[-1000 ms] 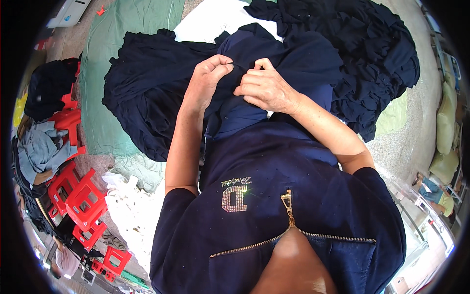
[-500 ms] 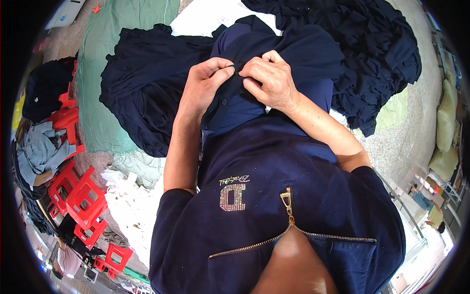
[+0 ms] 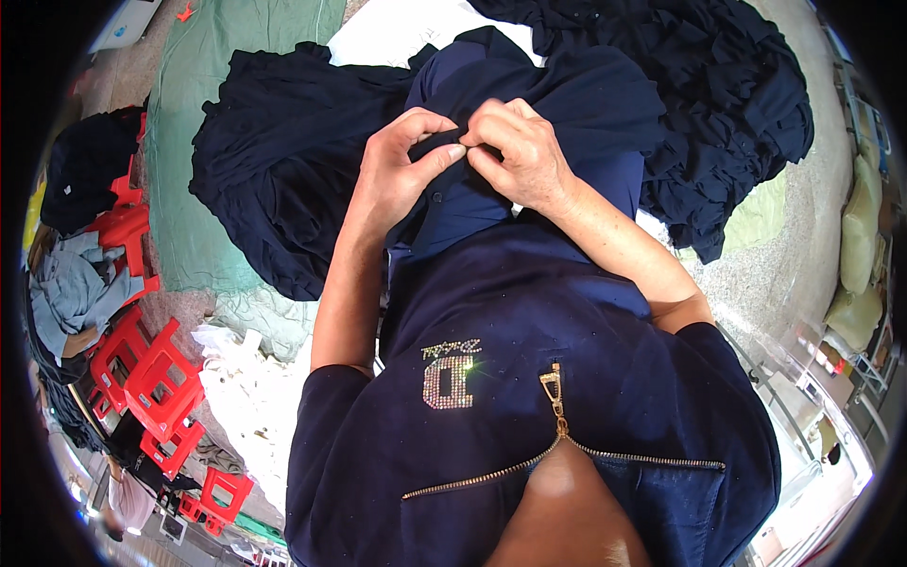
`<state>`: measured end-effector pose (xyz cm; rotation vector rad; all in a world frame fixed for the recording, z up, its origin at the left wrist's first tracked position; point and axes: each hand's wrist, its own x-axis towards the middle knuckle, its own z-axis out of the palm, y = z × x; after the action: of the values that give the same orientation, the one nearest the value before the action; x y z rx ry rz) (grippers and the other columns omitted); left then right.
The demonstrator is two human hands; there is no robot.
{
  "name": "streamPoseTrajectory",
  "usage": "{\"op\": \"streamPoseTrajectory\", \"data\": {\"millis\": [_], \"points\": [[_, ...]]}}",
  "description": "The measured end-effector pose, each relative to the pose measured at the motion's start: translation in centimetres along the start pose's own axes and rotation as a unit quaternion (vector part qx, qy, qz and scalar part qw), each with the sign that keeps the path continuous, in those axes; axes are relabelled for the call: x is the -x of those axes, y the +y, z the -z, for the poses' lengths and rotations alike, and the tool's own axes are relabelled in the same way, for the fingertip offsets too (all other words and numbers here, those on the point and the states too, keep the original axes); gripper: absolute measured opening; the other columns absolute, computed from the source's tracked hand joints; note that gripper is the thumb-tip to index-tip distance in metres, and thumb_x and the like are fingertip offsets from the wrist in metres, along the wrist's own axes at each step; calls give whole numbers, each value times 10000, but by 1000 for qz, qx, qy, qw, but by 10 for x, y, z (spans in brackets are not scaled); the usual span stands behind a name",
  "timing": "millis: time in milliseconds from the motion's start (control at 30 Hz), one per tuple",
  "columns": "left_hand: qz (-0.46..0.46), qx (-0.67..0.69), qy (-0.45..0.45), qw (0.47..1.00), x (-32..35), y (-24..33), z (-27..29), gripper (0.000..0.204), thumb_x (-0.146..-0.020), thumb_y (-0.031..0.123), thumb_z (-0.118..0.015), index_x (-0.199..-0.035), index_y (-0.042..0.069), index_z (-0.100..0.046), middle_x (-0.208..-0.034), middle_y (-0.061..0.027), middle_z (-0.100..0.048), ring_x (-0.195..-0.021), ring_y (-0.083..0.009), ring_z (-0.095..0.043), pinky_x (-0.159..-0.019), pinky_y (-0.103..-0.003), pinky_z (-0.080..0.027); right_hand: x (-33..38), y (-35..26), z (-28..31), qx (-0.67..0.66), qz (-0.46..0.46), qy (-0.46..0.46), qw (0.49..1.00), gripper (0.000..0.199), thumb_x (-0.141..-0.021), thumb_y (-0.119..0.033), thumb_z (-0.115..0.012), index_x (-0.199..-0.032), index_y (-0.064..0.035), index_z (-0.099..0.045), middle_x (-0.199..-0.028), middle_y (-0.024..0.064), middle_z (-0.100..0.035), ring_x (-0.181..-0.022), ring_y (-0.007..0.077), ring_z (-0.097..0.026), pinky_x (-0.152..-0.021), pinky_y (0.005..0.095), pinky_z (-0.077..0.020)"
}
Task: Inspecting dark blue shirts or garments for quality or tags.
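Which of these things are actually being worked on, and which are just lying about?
In use:
left hand
right hand
navy garment pinched between both hands

Lying about:
dark cloth heap
second dark pile
red stools
green sheet

A garment (image 3: pixel 567 104) lies between 2 clothing heaps (image 3: pixel 274 189), stools (image 3: pixel 156 378) far left.

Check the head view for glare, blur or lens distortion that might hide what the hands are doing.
Head view: strong fisheye bend with a black vignette at the rim; even daylight; both hands, left hand and right hand, sharp on the navy garment; the only glare is a sparkle on the rhinestone emblem; the red stools near the rim look soft.
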<state>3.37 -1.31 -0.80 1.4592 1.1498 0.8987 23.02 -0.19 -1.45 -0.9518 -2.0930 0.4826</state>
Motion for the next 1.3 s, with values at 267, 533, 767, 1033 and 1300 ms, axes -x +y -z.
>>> {"op": "streamPoseTrajectory", "data": {"millis": [267, 533, 767, 1033, 1300], "points": [[-36, -53, 11, 998, -1, 3, -4, 179, -833, -7, -749, -991, -34, -667, -970, -67, -668, -936, -137, -651, -869, -267, -510, 0, 2, -2, -29, -80, -56, 995, 173, -789, -20, -695, -943, -31, -616, -901, 96, -639, -764, 318, -661, -643, 402, -545], [-120, -194, 17, 973, 0, 8, -7, 204, -818, -29, -747, -1005, -7, -669, -994, -75, -672, -917, -171, -672, -819, -288, -539, 6, 3, -2, -68, -94, -34, 993, 171, -741, 56, -659, -900, 10, -614, -819, 90, -596, -685, 224, -625, -585, 317, -496], [-121, -88, -5, 989, -3, 2, -3, 198, -825, 4, -756, -996, -4, -658, -989, -94, -663, -899, -200, -671, -795, -297, -528, 8, 4, -2, -168, -145, -10, 975, 129, -756, 65, -633, -877, 20, -632, -780, 56, -598, -688, 132, -593, -582, 260, -444], [-85, -147, -17, 985, -14, 0, -6, 168, -856, 67, -762, -984, -6, -683, -928, -103, -671, -861, -239, -684, -765, -330, -538, 12, 5, -1, -210, -248, -34, 945, 141, -838, 46, -634, -955, -29, -612, -799, -7, -622, -691, 43, -580, -616, 224, -466], [84, 71, -89, 990, -11, -4, 11, 143, -910, 76, -716, -1009, -26, -706, -930, -3, -671, -912, -100, -614, -868, -241, -472, 15, 3, 0, -98, -75, 32, 992, 218, -782, 48, -687, -979, -30, -636, -1006, 79, -640, -723, 167, -661, -658, 282, -553]]}}
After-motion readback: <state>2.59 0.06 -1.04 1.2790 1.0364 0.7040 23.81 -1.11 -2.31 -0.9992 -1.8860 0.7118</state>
